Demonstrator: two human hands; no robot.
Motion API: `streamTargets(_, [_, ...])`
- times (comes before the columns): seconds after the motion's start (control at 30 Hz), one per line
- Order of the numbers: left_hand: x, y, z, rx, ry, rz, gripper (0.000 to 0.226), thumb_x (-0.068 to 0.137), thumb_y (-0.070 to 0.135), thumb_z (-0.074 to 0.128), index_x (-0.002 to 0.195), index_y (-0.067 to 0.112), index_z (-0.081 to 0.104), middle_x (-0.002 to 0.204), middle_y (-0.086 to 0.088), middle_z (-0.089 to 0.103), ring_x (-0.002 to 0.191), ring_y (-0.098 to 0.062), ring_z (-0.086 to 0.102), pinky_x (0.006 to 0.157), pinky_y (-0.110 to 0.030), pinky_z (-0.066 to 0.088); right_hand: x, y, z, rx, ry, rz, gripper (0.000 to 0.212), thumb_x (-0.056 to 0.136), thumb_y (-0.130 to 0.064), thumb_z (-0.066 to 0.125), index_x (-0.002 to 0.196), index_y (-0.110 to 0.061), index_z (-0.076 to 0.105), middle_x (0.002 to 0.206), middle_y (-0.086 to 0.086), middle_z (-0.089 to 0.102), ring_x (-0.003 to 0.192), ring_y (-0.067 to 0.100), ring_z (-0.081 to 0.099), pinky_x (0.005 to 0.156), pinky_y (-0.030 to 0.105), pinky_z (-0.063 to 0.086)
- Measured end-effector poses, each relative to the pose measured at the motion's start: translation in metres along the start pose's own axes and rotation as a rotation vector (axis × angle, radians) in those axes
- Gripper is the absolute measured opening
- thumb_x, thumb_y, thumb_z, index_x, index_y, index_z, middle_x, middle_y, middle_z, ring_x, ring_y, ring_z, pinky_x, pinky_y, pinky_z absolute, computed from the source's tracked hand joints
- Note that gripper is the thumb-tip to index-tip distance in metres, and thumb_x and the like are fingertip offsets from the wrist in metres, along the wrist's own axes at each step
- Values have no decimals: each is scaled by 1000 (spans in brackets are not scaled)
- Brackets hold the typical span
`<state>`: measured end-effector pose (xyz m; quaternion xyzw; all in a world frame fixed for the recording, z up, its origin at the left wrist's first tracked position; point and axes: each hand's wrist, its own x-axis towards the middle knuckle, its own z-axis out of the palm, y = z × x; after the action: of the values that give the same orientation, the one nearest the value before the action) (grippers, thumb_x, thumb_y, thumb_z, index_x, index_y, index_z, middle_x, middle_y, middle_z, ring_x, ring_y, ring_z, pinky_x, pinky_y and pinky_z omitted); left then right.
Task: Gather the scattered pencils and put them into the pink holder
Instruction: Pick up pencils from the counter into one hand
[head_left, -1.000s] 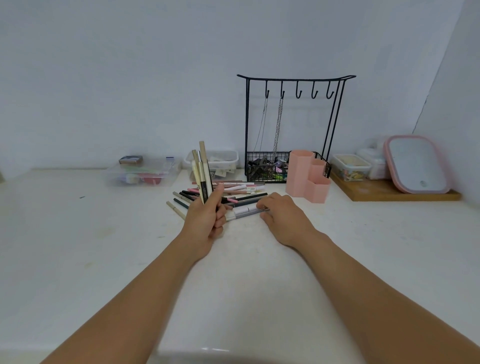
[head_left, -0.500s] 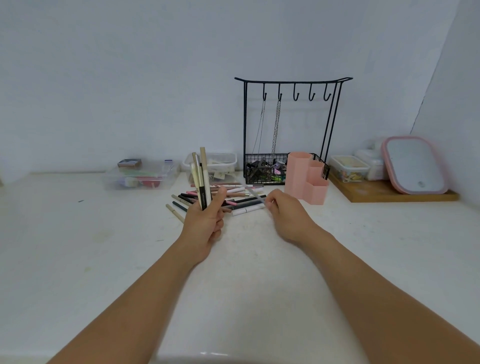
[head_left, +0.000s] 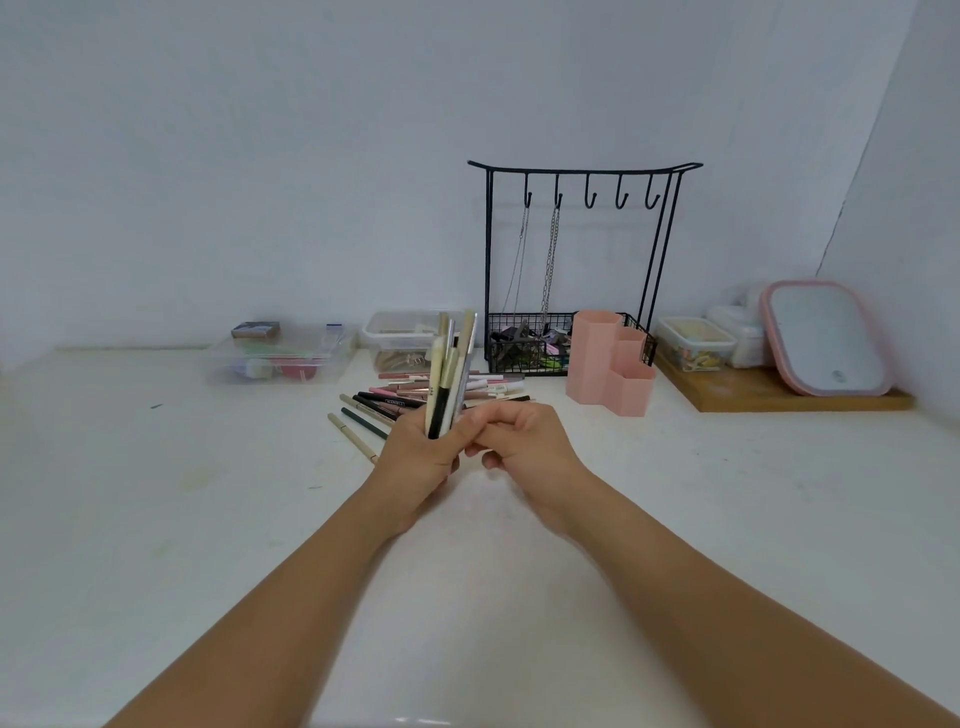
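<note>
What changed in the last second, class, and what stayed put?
The right hand left the pile, carrying one pencil to the left hand, whose bundle of pencils has grown. The pink holder and the remaining pencils on the table stayed put.

A white counter (head_left: 156, 519) is carrying loose pencils (head_left: 395, 402) lying just left of a pink holder (head_left: 608, 371). A wire rack (head_left: 566, 343) is standing behind the holder, clear boxes (head_left: 280, 353) are sitting farther left, and a wooden board (head_left: 769, 397) is lying to its right.
</note>
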<state>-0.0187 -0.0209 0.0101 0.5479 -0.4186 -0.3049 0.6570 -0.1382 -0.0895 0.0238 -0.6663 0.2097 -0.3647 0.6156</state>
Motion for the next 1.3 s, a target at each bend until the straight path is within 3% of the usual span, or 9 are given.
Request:
streamTargets(0.23, [2,-5,-3,42,-100,-32,46,78,49,72,90,4,68,64,-7,61,59,-20,63,42,-24,43,-4,0,-1,-84,-42,-215,16,87,15,58,80,8,69,59,6,62,52,10,58,57,17,48])
streamTargets(0.3, [2,-4,-4,8,-72,-56,38,77,43,74,85,7,64,56,-5,52,48,-18,56,39,-23,40,-3,-1,-2,-106,-68,-215,21,88,16,55,86,5,72,63,-1,65,55,1,58,56,12,44])
streamTargets(0.43, [3,-1,-3,-62,26,-106,28,91,34,71,82,16,52,51,3,39,41,-11,33,36,-18,24,12,8,-17,-401,49,-264,28,95,0,54,113,-11,73,107,-4,72,86,-4,61,76,15,45])
streamTargets(0.5, [5,1,-3,-118,78,-150,34,98,36,64,73,21,46,51,5,34,42,-9,27,38,-19,19,24,21,-35,-763,110,-280,37,98,-8,50,132,-20,61,130,-2,63,114,10,55,96,28,44])
streamTargets(0.6, [5,2,-3,-145,134,-191,46,99,43,61,64,23,37,52,4,28,43,-10,23,41,-22,15,29,34,-59,-1098,-25,-92,49,102,-19,43,150,-25,35,146,7,49,135,25,36,108,38,36])
streamTargets(0.7, [4,3,-3,-154,157,-202,46,98,44,61,63,22,40,51,4,30,43,-10,25,40,-22,16,29,37,-63,-1208,-110,-26,49,104,-24,39,152,-23,31,150,7,45,136,29,35,110,41,36])
streamTargets(0.87, [4,5,-3,-166,180,-215,44,97,44,62,65,21,43,52,4,31,45,-11,25,41,-22,16,28,28,-64,-1382,-85,-67,35,104,-26,41,137,-19,52,140,5,46,121,30,41,99,42,44])
streamTargets(1.1, [4,4,-4,-157,169,-210,42,87,51,72,81,11,60,49,8,35,41,-8,26,39,-21,20,28,18,-63,-1276,32,-84,12,98,-25,57,96,-20,68,96,-2,59,89,20,56,77,37,49])
streamTargets(1.3, [3,3,-3,-119,86,-126,41,62,40,87,81,16,60,54,4,40,39,-8,31,37,-19,24,24,3,-36,-473,81,-162,7,96,-14,62,92,-8,64,71,1,59,59,11,54,58,26,50])
